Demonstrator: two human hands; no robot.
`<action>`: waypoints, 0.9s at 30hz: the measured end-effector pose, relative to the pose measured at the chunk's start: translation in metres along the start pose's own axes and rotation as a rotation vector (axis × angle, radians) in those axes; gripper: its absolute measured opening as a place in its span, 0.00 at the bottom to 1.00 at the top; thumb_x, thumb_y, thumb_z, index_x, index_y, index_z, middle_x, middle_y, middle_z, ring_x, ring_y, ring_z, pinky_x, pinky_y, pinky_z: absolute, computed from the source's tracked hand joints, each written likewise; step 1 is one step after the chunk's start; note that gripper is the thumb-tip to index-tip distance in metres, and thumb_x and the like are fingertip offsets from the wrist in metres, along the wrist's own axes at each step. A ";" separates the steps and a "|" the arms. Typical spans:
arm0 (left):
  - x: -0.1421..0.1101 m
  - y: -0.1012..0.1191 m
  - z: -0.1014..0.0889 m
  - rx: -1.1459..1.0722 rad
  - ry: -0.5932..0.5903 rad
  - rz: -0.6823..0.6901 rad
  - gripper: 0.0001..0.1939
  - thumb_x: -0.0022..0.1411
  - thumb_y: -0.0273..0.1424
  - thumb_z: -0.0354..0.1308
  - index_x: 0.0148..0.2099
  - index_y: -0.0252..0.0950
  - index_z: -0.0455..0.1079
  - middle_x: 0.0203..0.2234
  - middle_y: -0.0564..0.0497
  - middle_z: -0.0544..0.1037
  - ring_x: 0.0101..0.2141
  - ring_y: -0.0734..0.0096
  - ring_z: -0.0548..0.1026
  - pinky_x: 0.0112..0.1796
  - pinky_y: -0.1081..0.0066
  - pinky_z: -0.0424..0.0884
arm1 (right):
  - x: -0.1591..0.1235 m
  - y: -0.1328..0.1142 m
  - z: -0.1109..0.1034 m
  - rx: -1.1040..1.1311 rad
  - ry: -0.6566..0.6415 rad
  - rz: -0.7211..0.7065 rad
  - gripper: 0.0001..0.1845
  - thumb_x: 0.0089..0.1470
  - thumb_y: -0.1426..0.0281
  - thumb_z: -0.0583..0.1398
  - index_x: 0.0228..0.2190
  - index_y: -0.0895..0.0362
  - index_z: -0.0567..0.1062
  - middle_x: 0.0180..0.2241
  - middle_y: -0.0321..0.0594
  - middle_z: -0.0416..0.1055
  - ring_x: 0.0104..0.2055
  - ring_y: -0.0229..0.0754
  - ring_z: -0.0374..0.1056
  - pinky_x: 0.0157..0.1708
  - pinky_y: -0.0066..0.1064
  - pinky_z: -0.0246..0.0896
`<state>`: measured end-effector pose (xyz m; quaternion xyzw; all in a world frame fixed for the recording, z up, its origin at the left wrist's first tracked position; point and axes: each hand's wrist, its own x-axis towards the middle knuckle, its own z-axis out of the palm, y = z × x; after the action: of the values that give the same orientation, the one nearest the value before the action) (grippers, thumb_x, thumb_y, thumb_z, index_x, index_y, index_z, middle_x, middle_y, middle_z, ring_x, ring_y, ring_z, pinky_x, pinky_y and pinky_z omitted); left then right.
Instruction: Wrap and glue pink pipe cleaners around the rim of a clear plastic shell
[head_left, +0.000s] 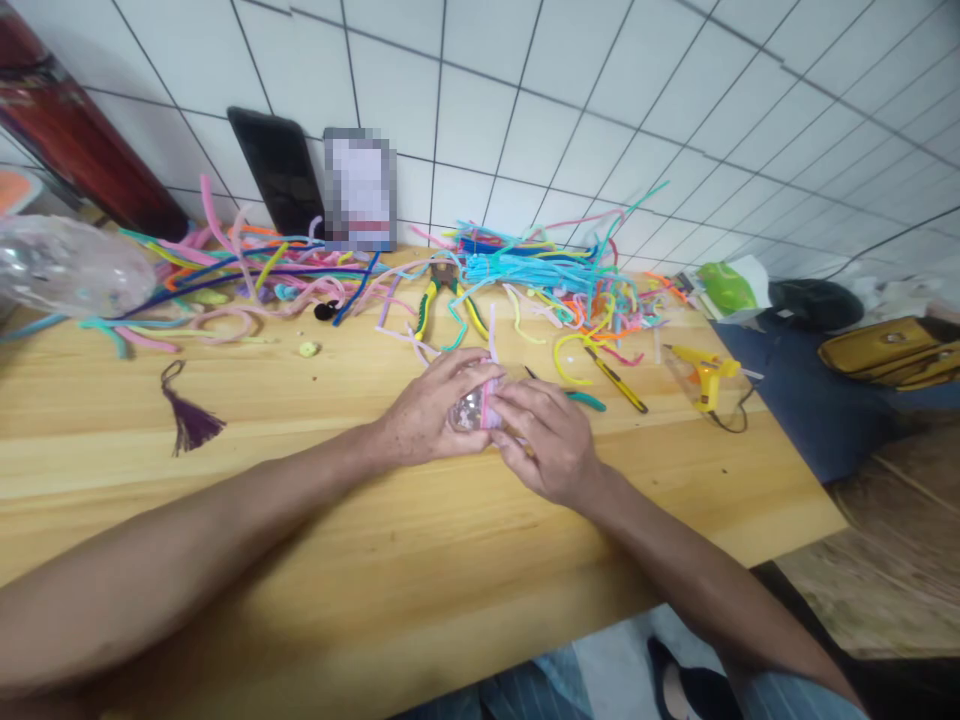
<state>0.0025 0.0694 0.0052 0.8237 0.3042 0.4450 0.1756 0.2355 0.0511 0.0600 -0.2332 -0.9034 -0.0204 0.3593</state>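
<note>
My left hand [431, 410] is closed around a small clear plastic piece [466, 412], rounded like the end of a bottle. Pink and lilac pipe cleaner [489, 405] wraps round its right side, and one lilac end sticks up above my fingers. The fingers of my right hand [551, 435] pinch this pipe cleaner at the right edge of the clear piece. Both hands are just above the wooden table [360, 560]. My fingers cover part of the piece, so its full shape is hidden.
Pliers [427, 305], heaps of colourful pipe cleaners [525, 268] and a clear bottle [75, 268] lie toward the wall. A yellow craft knife [616, 380] and yellow glue gun [705, 375] are at right. A purple tassel [193, 418] lies left. Two phones, one black [277, 170], lean on the tiles.
</note>
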 end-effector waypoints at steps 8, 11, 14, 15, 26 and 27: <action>0.002 0.001 -0.005 -0.033 0.012 -0.052 0.35 0.63 0.37 0.70 0.70 0.44 0.66 0.63 0.39 0.74 0.65 0.48 0.73 0.64 0.48 0.73 | -0.020 0.007 0.006 0.129 0.189 0.235 0.24 0.64 0.69 0.63 0.61 0.46 0.74 0.58 0.49 0.78 0.58 0.58 0.77 0.55 0.57 0.74; 0.005 0.004 -0.011 -0.092 0.053 -0.106 0.33 0.65 0.38 0.70 0.69 0.43 0.67 0.62 0.40 0.75 0.65 0.50 0.73 0.65 0.49 0.71 | -0.024 0.013 0.006 0.339 0.301 0.295 0.12 0.64 0.75 0.58 0.40 0.47 0.79 0.40 0.40 0.81 0.44 0.50 0.79 0.46 0.48 0.75; 0.009 0.006 -0.016 -0.209 0.063 -0.267 0.31 0.66 0.41 0.70 0.68 0.42 0.68 0.60 0.42 0.77 0.61 0.53 0.76 0.63 0.53 0.73 | -0.026 0.018 0.006 0.523 0.298 0.393 0.16 0.62 0.77 0.56 0.25 0.50 0.73 0.24 0.34 0.71 0.28 0.43 0.70 0.34 0.39 0.68; 0.010 0.007 -0.017 -0.255 0.065 -0.328 0.31 0.66 0.42 0.70 0.67 0.42 0.69 0.59 0.42 0.78 0.59 0.53 0.77 0.62 0.54 0.74 | -0.027 0.020 0.007 0.567 0.302 0.460 0.16 0.60 0.77 0.56 0.23 0.50 0.72 0.23 0.34 0.69 0.27 0.43 0.68 0.32 0.38 0.65; 0.009 -0.009 -0.016 -0.496 0.151 -0.553 0.36 0.62 0.52 0.71 0.66 0.43 0.72 0.57 0.46 0.80 0.54 0.54 0.79 0.53 0.60 0.79 | -0.029 0.010 0.018 0.647 0.226 0.821 0.06 0.65 0.66 0.61 0.40 0.51 0.80 0.21 0.26 0.62 0.21 0.37 0.59 0.24 0.30 0.59; 0.009 -0.009 -0.016 -0.521 0.156 -0.562 0.36 0.62 0.52 0.70 0.66 0.43 0.72 0.58 0.46 0.80 0.54 0.53 0.79 0.53 0.60 0.79 | -0.029 0.009 0.017 0.555 0.237 0.759 0.06 0.65 0.65 0.62 0.43 0.50 0.80 0.23 0.28 0.65 0.23 0.38 0.63 0.27 0.32 0.63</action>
<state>-0.0105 0.0827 0.0142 0.6000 0.4071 0.5031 0.4703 0.2466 0.0514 0.0271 -0.4378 -0.6787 0.3276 0.4904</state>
